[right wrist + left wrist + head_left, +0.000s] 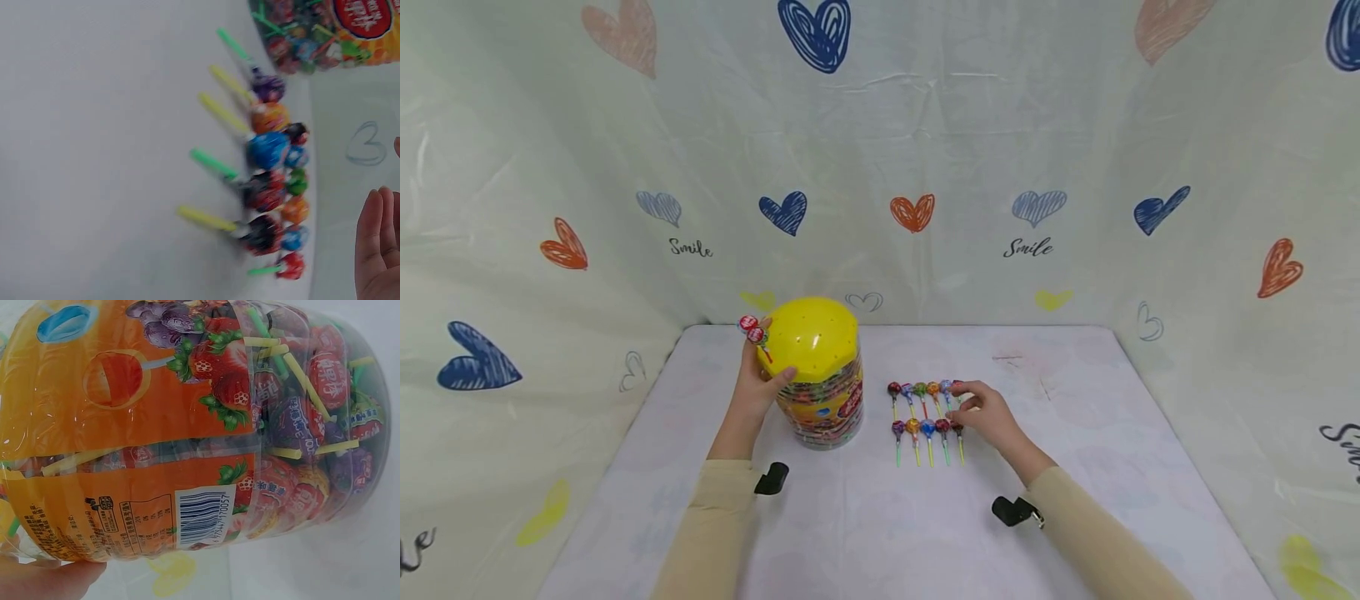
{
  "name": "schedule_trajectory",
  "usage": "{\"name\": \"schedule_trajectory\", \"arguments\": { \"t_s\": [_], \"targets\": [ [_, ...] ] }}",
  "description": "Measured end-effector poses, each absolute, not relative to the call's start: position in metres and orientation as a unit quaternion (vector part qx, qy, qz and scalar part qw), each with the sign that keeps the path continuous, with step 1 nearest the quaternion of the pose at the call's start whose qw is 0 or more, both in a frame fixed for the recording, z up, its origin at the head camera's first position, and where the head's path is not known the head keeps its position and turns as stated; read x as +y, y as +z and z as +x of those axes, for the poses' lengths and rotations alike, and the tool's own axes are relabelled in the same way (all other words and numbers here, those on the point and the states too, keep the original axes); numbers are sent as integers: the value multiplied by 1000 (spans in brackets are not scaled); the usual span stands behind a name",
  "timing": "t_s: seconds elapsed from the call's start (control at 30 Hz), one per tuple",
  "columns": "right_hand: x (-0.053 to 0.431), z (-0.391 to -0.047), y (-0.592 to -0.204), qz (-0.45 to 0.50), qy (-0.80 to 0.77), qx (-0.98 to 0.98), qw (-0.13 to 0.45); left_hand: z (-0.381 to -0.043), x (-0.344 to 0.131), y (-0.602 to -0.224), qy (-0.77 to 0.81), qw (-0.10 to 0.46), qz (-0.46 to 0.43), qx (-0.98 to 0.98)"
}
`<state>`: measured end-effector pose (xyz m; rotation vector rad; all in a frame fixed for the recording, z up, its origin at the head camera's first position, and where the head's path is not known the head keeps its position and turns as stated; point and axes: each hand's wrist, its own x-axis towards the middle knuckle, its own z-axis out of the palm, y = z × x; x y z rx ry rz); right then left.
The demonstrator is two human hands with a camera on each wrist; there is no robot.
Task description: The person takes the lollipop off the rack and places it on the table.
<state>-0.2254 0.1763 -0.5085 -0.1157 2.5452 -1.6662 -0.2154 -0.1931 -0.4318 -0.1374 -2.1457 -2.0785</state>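
Note:
A clear plastic jar of lollipops (827, 410) with a yellow lid (814, 333) stands upright on the table, left of centre. My left hand (756, 390) grips its upper left side, thumb against the lid's edge. Fingertips of that hand (53, 578) show beneath the orange label in the left wrist view. Two red-wrapped lollipop shapes (751, 327) stick out by the lid. Wrapped lollipops (928, 427) lie in two rows to the jar's right. My right hand (992, 417) hovers over the back row's right end, fingers apart, near a red lollipop (290, 265); contact is unclear.
The pale table (880, 533) extends around the jar and rows. A hanging sheet printed with hearts (912, 213) encloses the back and sides. Faint reddish marks (1007, 358) show on the tabletop at the back right. Black devices (1013, 511) sit at both wrists.

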Motion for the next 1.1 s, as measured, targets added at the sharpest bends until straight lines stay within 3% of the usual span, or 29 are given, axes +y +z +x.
{"name": "schedule_trajectory", "arguments": {
  "t_s": [0.4,1.1],
  "targets": [
    [119,-227,-417,-161,-620,768,19,-215,-194,-431,-695,78,-48,-714],
    [31,-243,-349,-350,-607,714,-3,-215,-193,-430,-696,60,-26,-715]
  ]
}}
